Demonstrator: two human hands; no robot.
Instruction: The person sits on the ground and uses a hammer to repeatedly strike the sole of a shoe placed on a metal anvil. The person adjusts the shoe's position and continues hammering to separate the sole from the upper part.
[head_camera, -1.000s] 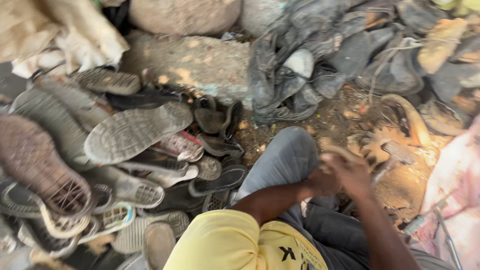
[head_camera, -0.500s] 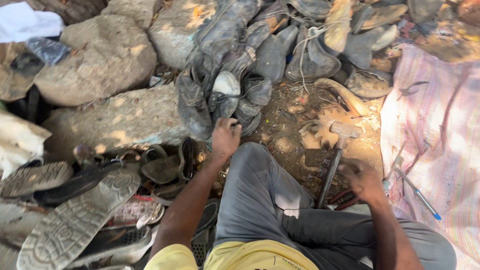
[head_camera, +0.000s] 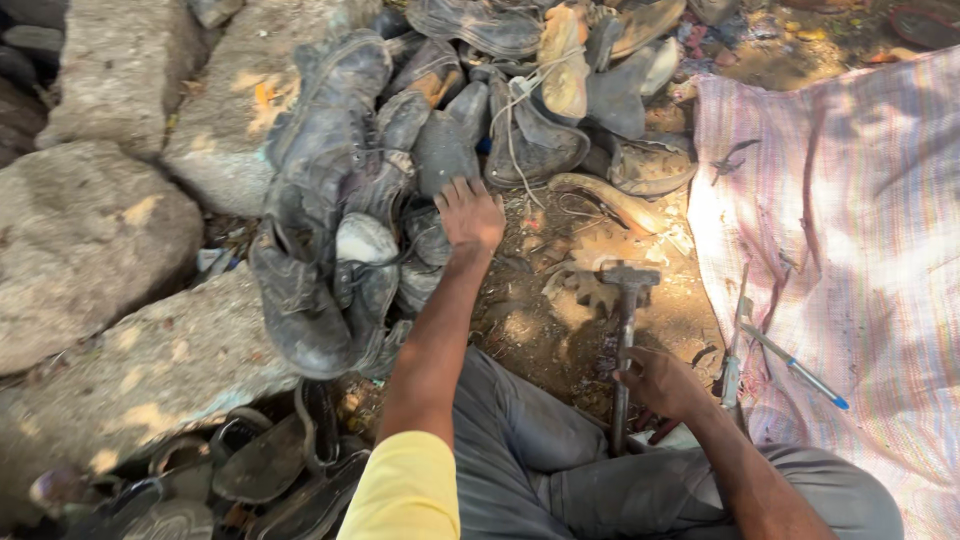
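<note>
- Grey, worn shoes (head_camera: 400, 180) lie heaped on bare dirt in the head view, and every place below is told from this heap.
- Reaching to the heap's near right edge, the left hand (head_camera: 470, 215) lies palm down, fingers slightly spread and flat on a dark shoe; it grips nothing that I can see.
- Well to the right of the heap and nearer the person, the right hand (head_camera: 660, 382) has its fingers wrapped round the handle of a hammer (head_camera: 625, 330).
- That hammer stands nearly upright, its metal head away from the person, near the dirt just right of the heap.
- Beside the hammer head, between it and the heap, lies a pale, ragged sole piece (head_camera: 590, 290).
- Further right of the heap a striped pink cloth (head_camera: 860, 260) covers the ground, with a blue-tipped pen (head_camera: 795, 367) on its near edge.
- Left of the heap sit big rough stones (head_camera: 90, 230).
- Below the heap, near the person's grey trouser leg, lie dark flat sandals (head_camera: 270, 465).
</note>
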